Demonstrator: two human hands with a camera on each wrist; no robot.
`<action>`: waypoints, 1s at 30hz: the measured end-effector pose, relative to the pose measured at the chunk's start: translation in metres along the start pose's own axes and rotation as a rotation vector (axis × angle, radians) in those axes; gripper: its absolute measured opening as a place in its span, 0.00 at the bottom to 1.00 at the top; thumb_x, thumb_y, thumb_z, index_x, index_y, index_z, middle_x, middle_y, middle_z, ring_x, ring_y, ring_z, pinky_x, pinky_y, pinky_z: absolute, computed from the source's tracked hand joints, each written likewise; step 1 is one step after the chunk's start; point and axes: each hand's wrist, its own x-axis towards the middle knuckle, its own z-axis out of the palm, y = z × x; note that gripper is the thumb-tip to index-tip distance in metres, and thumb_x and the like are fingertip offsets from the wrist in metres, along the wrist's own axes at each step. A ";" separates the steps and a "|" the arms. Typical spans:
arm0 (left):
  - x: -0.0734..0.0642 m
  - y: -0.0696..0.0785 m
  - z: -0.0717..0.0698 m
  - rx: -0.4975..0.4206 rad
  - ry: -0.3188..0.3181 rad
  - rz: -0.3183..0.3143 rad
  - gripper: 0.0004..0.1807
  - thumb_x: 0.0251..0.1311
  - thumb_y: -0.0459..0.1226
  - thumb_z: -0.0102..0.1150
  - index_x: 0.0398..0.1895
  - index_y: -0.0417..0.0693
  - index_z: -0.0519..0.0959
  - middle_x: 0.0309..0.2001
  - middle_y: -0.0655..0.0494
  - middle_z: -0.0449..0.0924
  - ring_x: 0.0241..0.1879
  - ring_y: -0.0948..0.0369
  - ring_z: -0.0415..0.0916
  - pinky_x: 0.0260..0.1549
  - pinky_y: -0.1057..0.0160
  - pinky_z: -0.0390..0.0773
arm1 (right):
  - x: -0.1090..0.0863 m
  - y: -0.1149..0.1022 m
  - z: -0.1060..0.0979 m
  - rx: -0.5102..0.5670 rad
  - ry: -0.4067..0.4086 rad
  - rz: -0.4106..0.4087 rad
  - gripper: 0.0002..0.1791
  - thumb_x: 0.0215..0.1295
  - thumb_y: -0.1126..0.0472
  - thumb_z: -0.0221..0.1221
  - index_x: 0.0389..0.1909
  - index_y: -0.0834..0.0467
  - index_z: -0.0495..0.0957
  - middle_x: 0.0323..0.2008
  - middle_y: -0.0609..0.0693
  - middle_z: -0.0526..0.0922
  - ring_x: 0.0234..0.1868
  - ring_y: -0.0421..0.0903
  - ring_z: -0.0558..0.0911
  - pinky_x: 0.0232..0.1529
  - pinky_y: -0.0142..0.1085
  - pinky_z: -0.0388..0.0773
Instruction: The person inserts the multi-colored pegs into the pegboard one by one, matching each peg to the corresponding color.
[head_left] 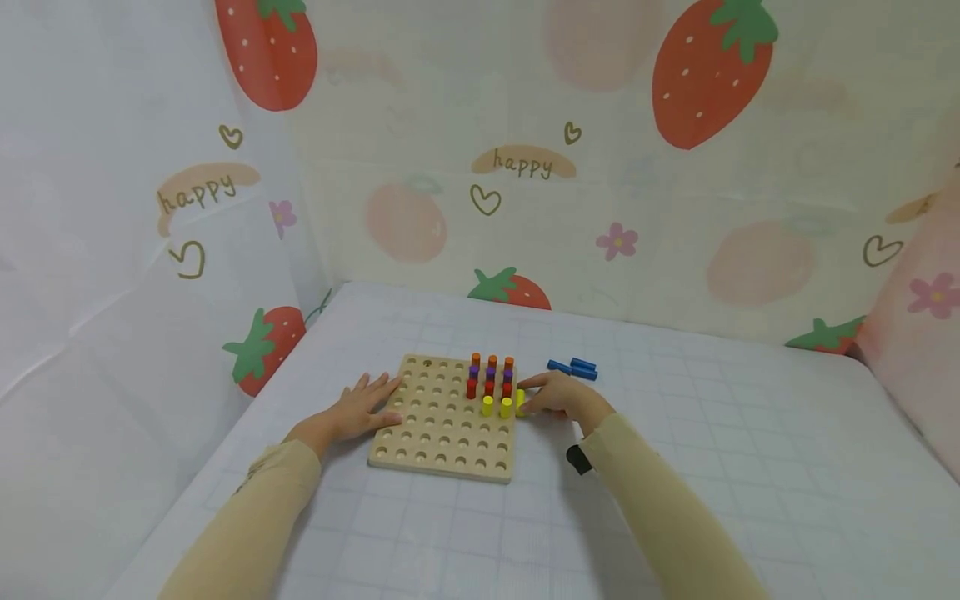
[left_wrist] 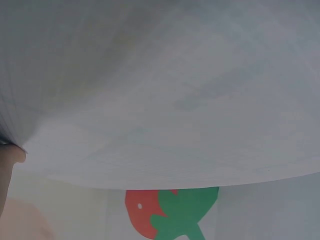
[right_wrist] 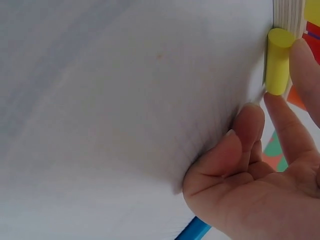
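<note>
A light wooden pegboard (head_left: 442,467) with rows of round holes lies on the table. Upright pegs fill part of its right side: three orange pegs (head_left: 492,362), three purple, three red pegs (head_left: 489,389) and two yellow. Another yellow peg (right_wrist: 278,62) is at the board's right edge. My right hand (head_left: 561,395) has its thumb and index finger at this peg, pinching it, while the other fingers curl in toward the palm. On the board's left edge rests my left hand (head_left: 358,408), fingers spread. Only a bit of that hand enters the left wrist view.
Blue pegs (head_left: 583,372) lie on the table past my right hand; part of one shows in the right wrist view. A small black item (head_left: 578,459) sits beside my right sleeve. Strawberry-printed curtains (head_left: 525,225) stand behind and at both sides.
</note>
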 end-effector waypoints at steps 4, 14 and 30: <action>0.001 0.001 0.000 -0.004 0.001 -0.002 0.46 0.67 0.56 0.51 0.76 0.37 0.48 0.74 0.29 0.40 0.71 0.31 0.27 0.63 0.30 0.32 | 0.001 0.000 0.000 0.014 0.005 -0.004 0.28 0.58 0.59 0.69 0.62 0.52 0.77 0.54 0.53 0.71 0.36 0.45 0.70 0.32 0.33 0.62; 0.002 -0.001 0.002 0.001 0.005 0.004 0.45 0.67 0.56 0.51 0.75 0.37 0.49 0.73 0.28 0.41 0.71 0.31 0.28 0.62 0.29 0.33 | 0.000 0.002 0.002 0.062 0.016 -0.017 0.28 0.57 0.64 0.69 0.61 0.55 0.77 0.60 0.58 0.73 0.46 0.49 0.73 0.53 0.43 0.72; 0.002 -0.003 0.002 -0.003 0.010 0.011 0.46 0.67 0.57 0.51 0.75 0.37 0.49 0.73 0.28 0.40 0.71 0.31 0.27 0.62 0.29 0.32 | 0.000 0.005 0.002 0.087 0.015 -0.009 0.20 0.55 0.64 0.70 0.50 0.57 0.78 0.47 0.53 0.76 0.45 0.50 0.72 0.46 0.41 0.69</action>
